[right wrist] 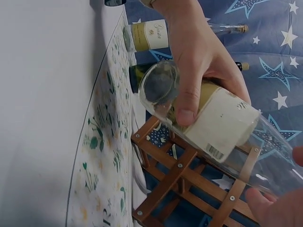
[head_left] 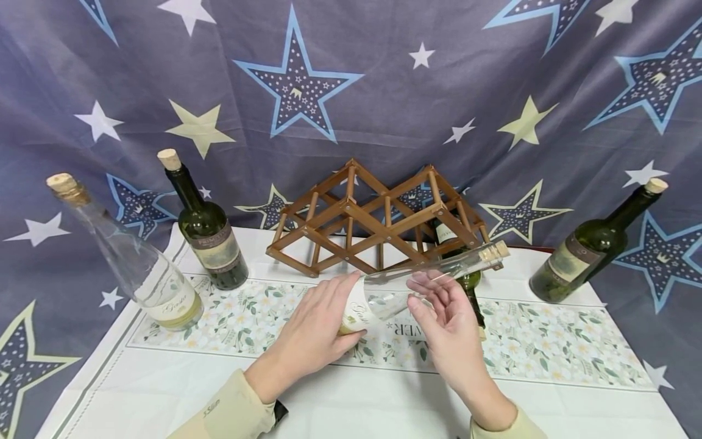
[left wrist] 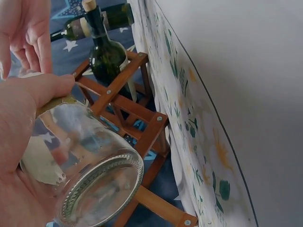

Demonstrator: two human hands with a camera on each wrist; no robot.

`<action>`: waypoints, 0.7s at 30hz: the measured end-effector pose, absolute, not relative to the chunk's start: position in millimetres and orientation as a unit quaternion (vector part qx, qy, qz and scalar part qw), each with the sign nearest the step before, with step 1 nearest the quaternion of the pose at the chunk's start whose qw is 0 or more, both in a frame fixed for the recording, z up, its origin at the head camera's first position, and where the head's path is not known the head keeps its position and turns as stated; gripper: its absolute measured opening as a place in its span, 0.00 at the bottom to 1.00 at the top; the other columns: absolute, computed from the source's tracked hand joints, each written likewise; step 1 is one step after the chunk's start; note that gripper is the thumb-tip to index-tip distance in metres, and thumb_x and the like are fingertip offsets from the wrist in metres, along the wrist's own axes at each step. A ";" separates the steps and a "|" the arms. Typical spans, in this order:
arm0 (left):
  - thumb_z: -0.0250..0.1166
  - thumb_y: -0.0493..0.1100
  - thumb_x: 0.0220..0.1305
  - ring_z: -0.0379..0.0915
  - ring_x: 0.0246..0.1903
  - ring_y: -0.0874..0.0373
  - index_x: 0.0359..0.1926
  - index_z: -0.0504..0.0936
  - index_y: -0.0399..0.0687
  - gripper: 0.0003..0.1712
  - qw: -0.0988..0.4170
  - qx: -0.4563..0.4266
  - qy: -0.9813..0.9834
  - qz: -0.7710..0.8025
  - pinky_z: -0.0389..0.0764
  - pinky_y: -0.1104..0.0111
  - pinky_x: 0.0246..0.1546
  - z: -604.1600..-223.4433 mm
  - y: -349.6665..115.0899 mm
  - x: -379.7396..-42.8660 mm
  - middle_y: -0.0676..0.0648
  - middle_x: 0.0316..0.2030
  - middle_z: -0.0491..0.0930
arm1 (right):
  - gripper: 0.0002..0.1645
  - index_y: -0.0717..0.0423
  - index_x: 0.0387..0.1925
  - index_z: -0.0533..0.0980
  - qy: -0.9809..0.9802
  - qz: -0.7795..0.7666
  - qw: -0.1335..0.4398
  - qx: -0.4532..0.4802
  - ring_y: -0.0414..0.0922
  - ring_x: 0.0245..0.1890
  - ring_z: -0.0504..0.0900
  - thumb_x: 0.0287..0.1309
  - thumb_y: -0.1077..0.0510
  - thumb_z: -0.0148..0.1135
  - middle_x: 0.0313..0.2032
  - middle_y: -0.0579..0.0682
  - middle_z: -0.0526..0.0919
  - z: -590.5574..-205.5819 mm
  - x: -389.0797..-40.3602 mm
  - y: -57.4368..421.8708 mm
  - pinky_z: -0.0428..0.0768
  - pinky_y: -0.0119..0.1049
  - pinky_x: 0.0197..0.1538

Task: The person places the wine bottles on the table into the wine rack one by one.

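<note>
My left hand grips the lower body of a clear corked bottle with a cream and gold label. The bottle is tilted, its neck and cork pointing right and upward in the head view. Beside the neck my right hand has its palm turned up, with fingers loosely spread and not closed round the glass. Behind the hands stands a brown wooden wine rack of crossed slats. A green bottle sits in the rack's right side, its neck slanting down toward the front.
To the left stand another clear corked bottle and a corked green bottle. A second green bottle is upright at the right. A floral runner crosses the white tablecloth. A star-patterned curtain hangs behind.
</note>
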State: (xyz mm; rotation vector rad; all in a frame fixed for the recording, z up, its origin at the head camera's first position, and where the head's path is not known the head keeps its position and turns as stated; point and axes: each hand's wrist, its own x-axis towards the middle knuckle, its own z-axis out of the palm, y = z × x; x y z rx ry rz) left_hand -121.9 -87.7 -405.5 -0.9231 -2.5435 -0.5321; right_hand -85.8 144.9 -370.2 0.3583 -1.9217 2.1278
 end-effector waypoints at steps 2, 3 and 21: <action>0.72 0.61 0.54 0.67 0.59 0.51 0.77 0.54 0.44 0.57 0.189 -0.327 -0.906 -0.189 0.70 0.56 0.59 -405.3 -89.5 -121.8 0.46 0.62 0.69 | 0.30 0.69 0.63 0.61 -0.674 0.720 0.111 0.121 0.58 0.61 0.73 0.64 0.69 0.61 0.61 0.62 0.72 -370.3 -84.6 147.1 0.73 0.42 0.61; 0.72 0.61 0.54 0.67 0.59 0.51 0.77 0.54 0.44 0.57 0.188 -0.327 -0.907 -0.189 0.69 0.56 0.59 -405.3 -90.4 -121.8 0.46 0.62 0.69 | 0.31 0.68 0.64 0.61 -0.681 0.715 0.104 0.121 0.57 0.61 0.73 0.64 0.68 0.62 0.61 0.61 0.72 -369.9 -83.9 147.9 0.74 0.41 0.61; 0.73 0.59 0.53 0.68 0.57 0.50 0.76 0.57 0.46 0.56 0.197 -0.326 -0.903 -0.196 0.71 0.56 0.54 -405.3 -106.0 -124.9 0.46 0.61 0.71 | 0.30 0.58 0.62 0.68 -0.804 0.577 0.074 0.122 0.45 0.54 0.79 0.61 0.56 0.68 0.51 0.50 0.79 -366.5 -70.3 162.1 0.76 0.34 0.58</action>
